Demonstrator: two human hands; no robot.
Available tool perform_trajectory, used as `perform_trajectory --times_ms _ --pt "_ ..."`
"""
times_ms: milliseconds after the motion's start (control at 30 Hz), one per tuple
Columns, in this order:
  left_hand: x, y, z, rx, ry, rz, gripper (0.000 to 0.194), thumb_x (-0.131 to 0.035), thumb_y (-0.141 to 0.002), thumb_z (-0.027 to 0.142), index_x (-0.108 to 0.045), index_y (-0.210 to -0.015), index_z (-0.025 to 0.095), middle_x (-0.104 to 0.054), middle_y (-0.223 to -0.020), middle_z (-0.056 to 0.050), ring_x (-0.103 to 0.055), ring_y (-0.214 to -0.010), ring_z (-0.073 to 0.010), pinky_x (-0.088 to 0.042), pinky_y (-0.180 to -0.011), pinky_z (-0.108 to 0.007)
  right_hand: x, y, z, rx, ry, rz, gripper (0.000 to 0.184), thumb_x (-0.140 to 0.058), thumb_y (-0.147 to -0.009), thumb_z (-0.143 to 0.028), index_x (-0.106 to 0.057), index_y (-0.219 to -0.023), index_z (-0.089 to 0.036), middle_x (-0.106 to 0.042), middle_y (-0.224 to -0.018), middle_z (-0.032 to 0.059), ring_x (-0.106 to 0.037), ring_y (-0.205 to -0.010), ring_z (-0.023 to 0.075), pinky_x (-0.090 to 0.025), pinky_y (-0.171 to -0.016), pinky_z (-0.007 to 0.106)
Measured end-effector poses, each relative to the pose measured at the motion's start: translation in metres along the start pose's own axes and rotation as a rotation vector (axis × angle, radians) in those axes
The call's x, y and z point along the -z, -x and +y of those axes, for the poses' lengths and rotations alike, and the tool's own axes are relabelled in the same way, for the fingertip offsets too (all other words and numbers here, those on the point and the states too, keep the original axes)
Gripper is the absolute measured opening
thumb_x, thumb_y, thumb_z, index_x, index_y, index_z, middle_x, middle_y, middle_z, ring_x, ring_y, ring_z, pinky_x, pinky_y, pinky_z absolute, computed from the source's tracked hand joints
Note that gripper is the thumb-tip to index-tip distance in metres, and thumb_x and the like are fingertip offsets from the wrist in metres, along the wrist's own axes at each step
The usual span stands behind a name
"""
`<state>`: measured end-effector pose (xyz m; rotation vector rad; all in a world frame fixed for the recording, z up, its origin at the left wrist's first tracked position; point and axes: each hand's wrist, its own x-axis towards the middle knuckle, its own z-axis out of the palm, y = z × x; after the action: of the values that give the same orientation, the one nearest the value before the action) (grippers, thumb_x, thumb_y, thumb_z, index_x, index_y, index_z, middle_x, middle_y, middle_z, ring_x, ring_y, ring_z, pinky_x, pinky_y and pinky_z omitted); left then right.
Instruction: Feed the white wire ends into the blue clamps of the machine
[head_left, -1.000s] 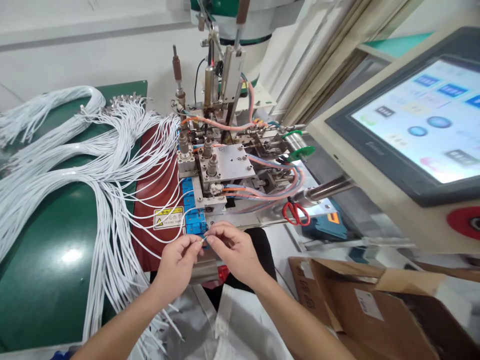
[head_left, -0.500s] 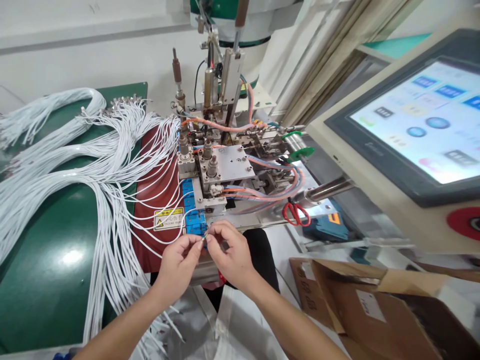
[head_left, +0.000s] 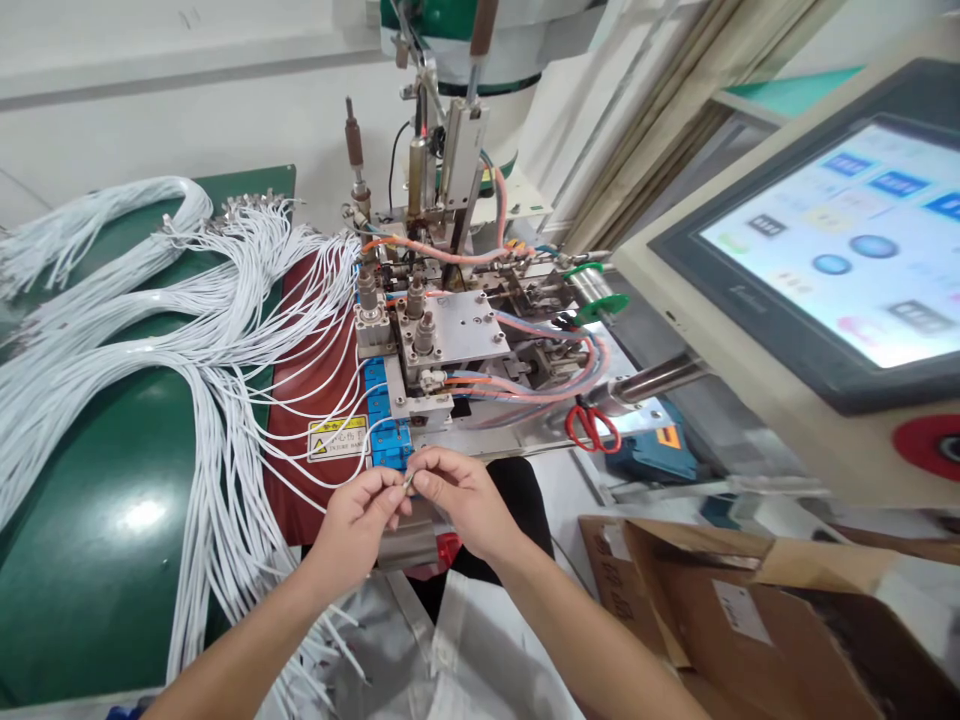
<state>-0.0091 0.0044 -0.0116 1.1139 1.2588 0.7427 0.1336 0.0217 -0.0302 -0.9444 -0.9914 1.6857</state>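
Observation:
My left hand [head_left: 356, 520] is closed in a pinch on the end of a white cable [head_left: 296, 487], which runs in from the left. A small metallic piece [head_left: 409, 480] shows at the cable's tip, between the fingertips of both hands. My right hand [head_left: 461, 500] is closed too, thumb and forefinger pinching at that piece. Fingers hide most of it. Just beyond the hands is a row of blue fixture blocks [head_left: 390, 440] on the near side of a machine [head_left: 461, 325], with white cables leading into it.
White cable bundles [head_left: 142, 350] spread over the green table [head_left: 97, 600]. A warning label [head_left: 336, 440] lies on a red surface. To the right are a solder-like wire spool [head_left: 596, 292], red-handled scissors [head_left: 592, 428], a touchscreen panel [head_left: 847, 240] and cardboard boxes [head_left: 750, 620].
My right hand's fingers have closed in and shifted slightly left and down over the small piece. My left hand stays almost in place. The machine and cables look unchanged.

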Motion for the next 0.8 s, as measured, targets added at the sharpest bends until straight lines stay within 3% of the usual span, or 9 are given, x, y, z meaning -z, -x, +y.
perform_trajectory --times_ms 167,400,467,567,667,800 --pt "0.002 -0.001 -0.004 0.010 0.039 -0.021 0.022 -0.051 -0.079 0.033 -0.054 -0.069 0.014 -0.052 -0.062 0.001 -0.042 -0.051 -0.0081 -0.035 -0.051 -0.020 -0.003 -0.001 -0.002 -0.057 -0.058 0.009 0.016 -0.066 -0.067 -0.030 -0.060 -0.063 -0.016 -0.057 -0.060 -0.0014 -0.051 -0.055 0.0106 -0.042 -0.057 0.024" --pt "-0.002 -0.001 -0.004 0.000 0.039 0.121 0.020 -0.056 -0.076 0.034 -0.058 -0.073 0.014 -0.053 -0.061 0.001 -0.047 -0.054 -0.0093 -0.038 -0.052 -0.020 -0.010 0.002 0.005 0.054 0.038 0.209 0.013 -0.061 -0.069 -0.021 -0.059 -0.057 -0.016 -0.056 -0.063 -0.0005 -0.051 -0.059 0.0109 -0.043 -0.058 0.024" --pt "-0.003 -0.001 -0.005 0.012 0.061 0.133 0.021 -0.057 -0.076 0.035 -0.058 -0.075 0.014 -0.054 -0.062 0.001 -0.048 -0.054 -0.0091 -0.039 -0.052 -0.020 -0.013 0.003 0.006 0.107 0.118 0.258 0.013 -0.059 -0.070 -0.020 -0.058 -0.057 -0.017 -0.055 -0.064 0.0000 -0.052 -0.059 0.0115 -0.043 -0.058 0.025" --pt "-0.004 -0.001 -0.008 0.009 0.086 0.149 0.020 -0.058 -0.075 0.034 -0.058 -0.076 0.014 -0.055 -0.066 0.001 -0.048 -0.057 -0.0091 -0.040 -0.055 -0.020 -0.015 0.005 0.007 0.321 0.378 0.329 0.011 -0.055 -0.071 -0.016 -0.058 -0.060 -0.018 -0.054 -0.066 0.0015 -0.053 -0.063 0.0134 -0.044 -0.059 0.027" --pt "-0.003 0.000 -0.007 0.001 0.052 0.124 0.019 -0.056 -0.076 0.034 -0.059 -0.076 0.015 -0.054 -0.064 0.002 -0.046 -0.055 -0.0088 -0.039 -0.053 -0.019 -0.009 0.005 0.004 0.532 0.585 0.269 0.007 -0.054 -0.071 -0.013 -0.058 -0.068 -0.019 -0.055 -0.070 0.0033 -0.053 -0.066 0.0148 -0.045 -0.061 0.028" --pt "0.005 0.000 0.000 0.017 -0.076 0.015 0.019 -0.052 -0.077 0.032 -0.060 -0.079 0.015 -0.047 -0.055 0.004 -0.041 -0.049 -0.0089 -0.035 -0.050 -0.020 0.008 0.002 -0.012 0.509 0.716 0.022 0.006 -0.054 -0.073 -0.015 -0.056 -0.070 -0.019 -0.054 -0.070 0.0025 -0.052 -0.068 0.0146 -0.044 -0.061 0.027"
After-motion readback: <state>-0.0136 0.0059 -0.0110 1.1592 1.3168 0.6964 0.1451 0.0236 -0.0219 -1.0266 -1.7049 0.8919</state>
